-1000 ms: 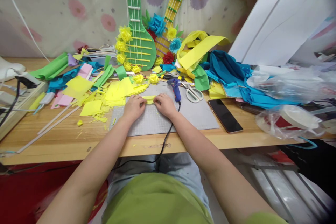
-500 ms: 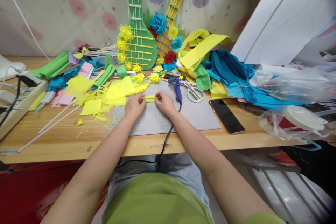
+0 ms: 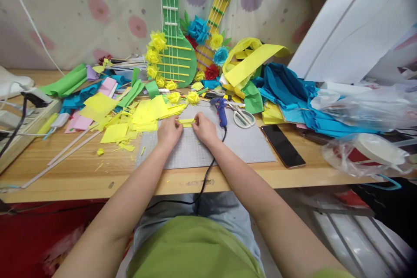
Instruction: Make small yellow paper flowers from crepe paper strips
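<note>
A narrow strip of yellow paper stretches between my hands, just above the grey cutting mat. My left hand pinches its left end, and my right hand pinches the right end. Fingertips hide both ends of the strip. To the right of my right hand lies a blue glue gun, with scissors beside it. A stack of yellow paper pieces sits left of my left hand, next to yellow scraps.
A green paper guitar decorated with yellow paper flowers leans at the back beside a yellow one. A phone lies right of the mat. Blue crepe paper is heaped behind it. The glue gun's black cord runs over the table edge.
Both hands keep their pinch on the yellow paper strip, which looks narrower between the fingers now. The whole view has shifted slightly.
</note>
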`<state>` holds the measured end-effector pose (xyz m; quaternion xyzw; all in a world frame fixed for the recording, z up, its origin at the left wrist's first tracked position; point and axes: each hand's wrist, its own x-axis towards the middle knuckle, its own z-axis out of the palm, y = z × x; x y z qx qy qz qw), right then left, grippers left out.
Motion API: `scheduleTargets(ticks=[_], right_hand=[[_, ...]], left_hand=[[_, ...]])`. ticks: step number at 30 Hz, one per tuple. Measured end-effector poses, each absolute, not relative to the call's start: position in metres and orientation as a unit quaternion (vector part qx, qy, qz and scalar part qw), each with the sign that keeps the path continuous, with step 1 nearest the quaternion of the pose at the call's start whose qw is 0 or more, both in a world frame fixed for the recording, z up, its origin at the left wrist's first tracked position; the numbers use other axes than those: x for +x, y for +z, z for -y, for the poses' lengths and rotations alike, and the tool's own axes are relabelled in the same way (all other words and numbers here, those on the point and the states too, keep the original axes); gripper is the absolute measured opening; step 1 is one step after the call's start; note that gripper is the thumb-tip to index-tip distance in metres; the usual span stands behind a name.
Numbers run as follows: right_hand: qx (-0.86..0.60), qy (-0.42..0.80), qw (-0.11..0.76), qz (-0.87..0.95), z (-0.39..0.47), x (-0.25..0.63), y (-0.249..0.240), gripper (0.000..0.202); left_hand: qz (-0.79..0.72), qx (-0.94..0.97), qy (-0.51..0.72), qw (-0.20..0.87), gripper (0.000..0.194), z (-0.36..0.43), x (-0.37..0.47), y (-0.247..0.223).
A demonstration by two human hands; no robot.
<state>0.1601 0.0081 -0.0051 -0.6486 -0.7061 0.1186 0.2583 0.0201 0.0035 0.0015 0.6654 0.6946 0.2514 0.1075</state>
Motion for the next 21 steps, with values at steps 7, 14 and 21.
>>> scheduleTargets(ticks=[7,14,21], right_hand=[[-0.649,0.084,0.238,0.718,-0.0085,0.1598,-0.0063,0.013],[-0.645,0.064,0.215,0.730,-0.0063,0.1580,-0.0038,0.014],[-0.635,0.025,0.185,0.749,-0.0035,0.1548,-0.0036,0.019]], left_hand=[[-0.701,0.664,0.242,0.098,0.026,-0.0024,0.0218,0.0035],[-0.684,0.684,0.240,0.081,0.011,-0.0015,0.0220,0.0033],[-0.642,0.737,0.205,0.054,0.018,-0.0034,0.0220,0.0027]])
